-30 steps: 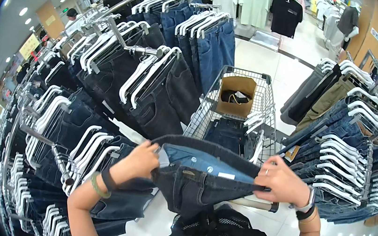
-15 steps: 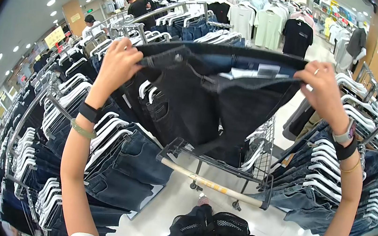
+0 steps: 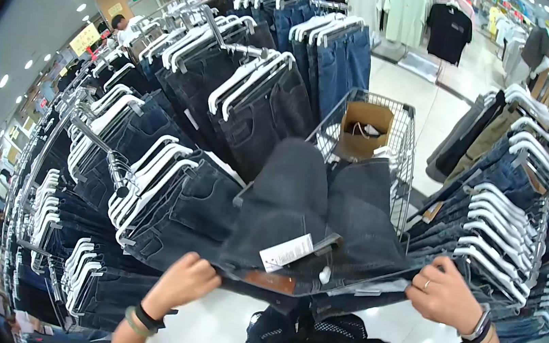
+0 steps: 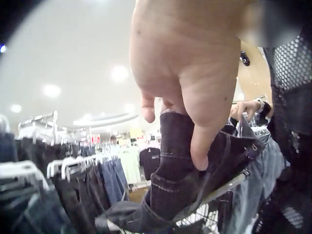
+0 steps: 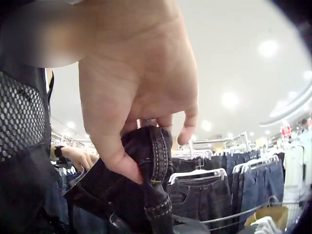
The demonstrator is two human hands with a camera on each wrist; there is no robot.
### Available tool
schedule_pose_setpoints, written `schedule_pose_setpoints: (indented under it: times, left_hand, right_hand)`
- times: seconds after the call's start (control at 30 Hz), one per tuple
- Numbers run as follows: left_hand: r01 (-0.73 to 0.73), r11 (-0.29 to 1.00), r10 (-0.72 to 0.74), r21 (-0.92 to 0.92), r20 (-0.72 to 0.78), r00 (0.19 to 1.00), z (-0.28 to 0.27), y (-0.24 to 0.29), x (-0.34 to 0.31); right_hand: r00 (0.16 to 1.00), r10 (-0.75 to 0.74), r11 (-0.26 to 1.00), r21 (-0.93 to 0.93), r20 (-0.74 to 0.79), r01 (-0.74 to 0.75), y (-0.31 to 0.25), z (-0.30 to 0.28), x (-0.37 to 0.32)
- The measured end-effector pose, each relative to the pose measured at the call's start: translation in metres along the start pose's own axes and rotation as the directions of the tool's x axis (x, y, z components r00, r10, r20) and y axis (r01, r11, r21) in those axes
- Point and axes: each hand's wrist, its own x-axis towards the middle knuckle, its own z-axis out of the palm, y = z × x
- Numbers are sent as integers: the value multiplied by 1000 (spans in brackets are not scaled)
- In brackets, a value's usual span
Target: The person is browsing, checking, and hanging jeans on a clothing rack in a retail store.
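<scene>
A pair of black jeans (image 3: 284, 200) is stretched out by its waistband in front of the body, legs spread away from me over the near end of the cart. My left hand (image 3: 189, 281) grips one end of the waistband, my right hand (image 3: 445, 292) the other. A white tag (image 3: 286, 252) and a brown patch (image 3: 268, 280) show on the upturned back. In the left wrist view the thumb presses on the dark denim (image 4: 170, 175), the fingers partly hidden behind it. The right wrist view shows thumb and fingers pinching the stitched side (image 5: 161, 165).
Beyond the jeans stands a wire shopping cart (image 3: 408, 154) with a brown paper bag (image 3: 365, 131) in it. Racks of jeans on white hangers flank it, dark pairs (image 3: 206, 194) at left and blue ones (image 3: 468, 216) at right. T-shirts (image 3: 403, 16) hang farther back.
Both hands first raised the jeans by the waistband, then brought them down toward the body. The jeans now lie with the back side up, legs pointing away, and tag and patch in sight.
</scene>
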Motion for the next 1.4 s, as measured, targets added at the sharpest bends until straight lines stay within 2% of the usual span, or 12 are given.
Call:
schedule_pose_setpoints:
  times: [0.43,0.53,0.8,0.9,0.93,1.0,1.03,1.13,1.2,1.27,1.33,1.4]
  left_hand:
    - [21,998,-5,67,-225,974,40,-54,-13]
    - [-60,998,63,21,-293,954,28,-102,18]
    - [-247,884,44,-396,-458,888,-68,-163,39]
    - [-324,862,12,-390,-623,782,-93,-151,-10]
    - [-398,847,-14,-353,-763,646,-86,-150,-20]
    - [-449,837,-74,-314,-877,475,-87,-144,-24]
    - [-452,832,-94,-320,-886,454,-85,-142,-18]
    - [-337,877,-49,-341,-763,645,-79,-148,18]
    - [-263,870,-130,-417,-709,693,-52,-152,63]
    - [-149,882,-218,-447,-667,712,1,-170,110]
    - [8,878,-329,-479,-590,737,34,-160,140]
    - [69,878,-376,-474,-594,711,95,-130,157]
  right_hand:
    - [940,271,953,81,209,-293,-58,7,31]
    - [960,275,953,-147,46,-266,-27,-14,59]
    - [924,329,943,20,-193,-332,-54,-109,84]
    - [846,270,942,-54,-460,-330,-102,-135,62]
    - [592,210,958,41,-778,-285,-108,-111,63]
    - [488,249,965,171,-837,-200,-115,-108,59]
    - [559,331,941,312,-761,-132,-110,-112,52]
    - [707,542,833,404,-454,-379,-87,-110,62]
    - [678,655,754,345,-332,-559,-55,-96,81]
    - [726,472,873,150,-501,-464,4,-39,89]
    - [630,621,770,212,-466,-602,49,37,87]
    - [536,784,448,-311,-314,-838,40,108,98]
